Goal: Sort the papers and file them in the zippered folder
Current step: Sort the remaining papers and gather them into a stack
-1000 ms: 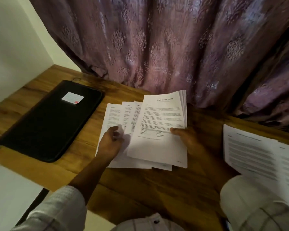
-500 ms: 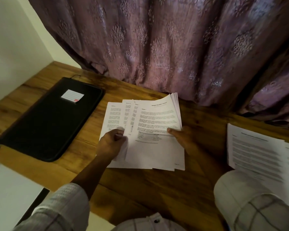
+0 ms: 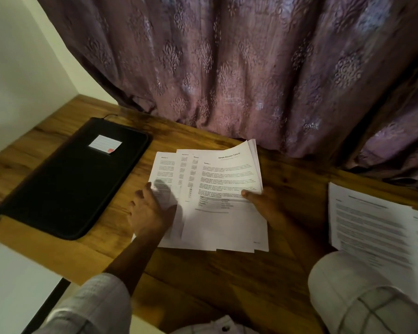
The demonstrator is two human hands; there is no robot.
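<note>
Sorting stage, by the look of it, with nothing filed yet. Going left to right: the zippered folder (image 3: 68, 179) lies flat and closed on the bench (image 3: 203, 285), at about 9 o'clock from the sheets being worked, a little white label (image 3: 104, 144) on its cover. No paper is in or on it.

Next, the person's left hand (image 3: 150, 213) lies on the left side of the fanned papers (image 3: 217, 203), thumb over them. It's too blurry to say whether it's pinching a sheet or just pressing down, so can't call that one. The papers are spread in a fan near the middle of the bench, the far edges lifted a bit toward the curtain (image 3: 227, 68) at 12 o'clock.

The right hand (image 3: 266, 203) grips the fan's right side, thumb on top of the front page and fingers hidden under it.

Over at 3 o'clock, well apart, a second pile (image 3: 372, 227) of printed sheets lies on the bench, probably one sorted group.

So roughly: sorting is partway, and unzipping the folder and filing everything is all left to do.
</note>
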